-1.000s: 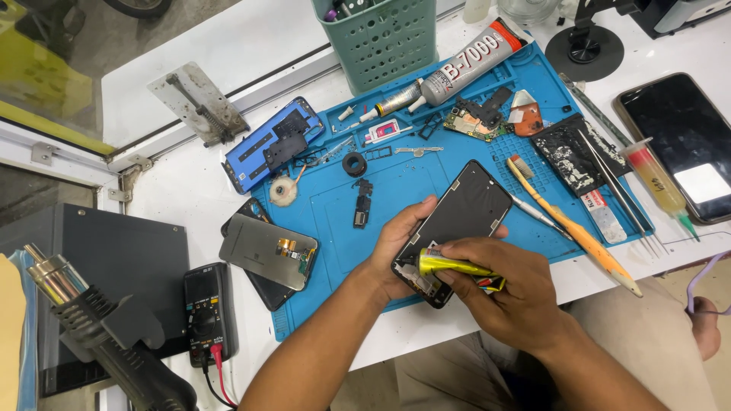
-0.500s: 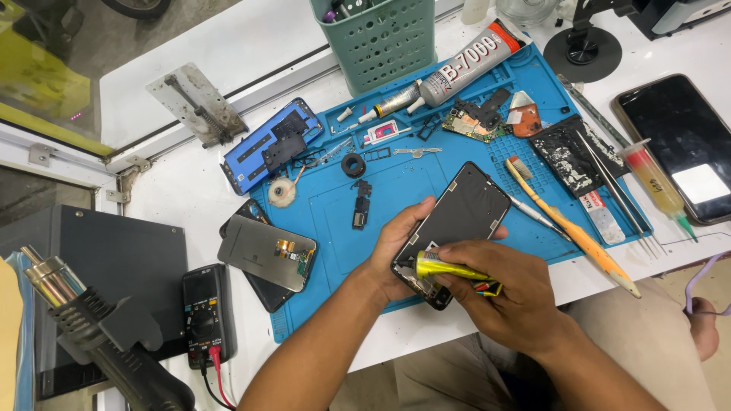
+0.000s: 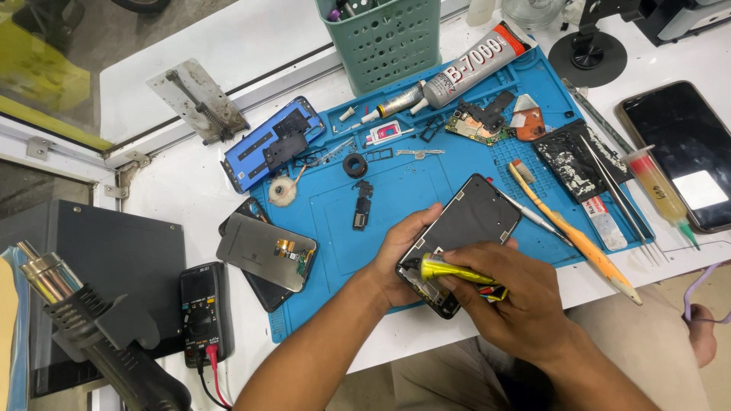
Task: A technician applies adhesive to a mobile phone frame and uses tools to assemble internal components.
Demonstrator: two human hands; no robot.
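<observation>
Head view, looking down on a cluttered repair bench: the left hand is wrapped round the lower end of an opened black phone frame, fingers closed on its edge, holding it tilted just above the near edge of a blue silicone work mat. The right hand is pinched shut on a small yellow glue tube, whose tip lies against the bottom corner of the frame, right by the left thumb.

Beside the frame on the mat lies an orange-handled toothbrush, and near it a pair of slim metal tweezers. Further back lies a large grey adhesive tube with a red cap, next to a green perforated plastic basket. A blue phone back cover rests half on the mat's left corner. Left of the mat a detached grey display panel lies on another dark phone, and a black multimeter with red and black leads sits just beside that. A hot-air gun handle fills the lower left corner. A dark phone with its screen up lies on the white table at the far right.
</observation>
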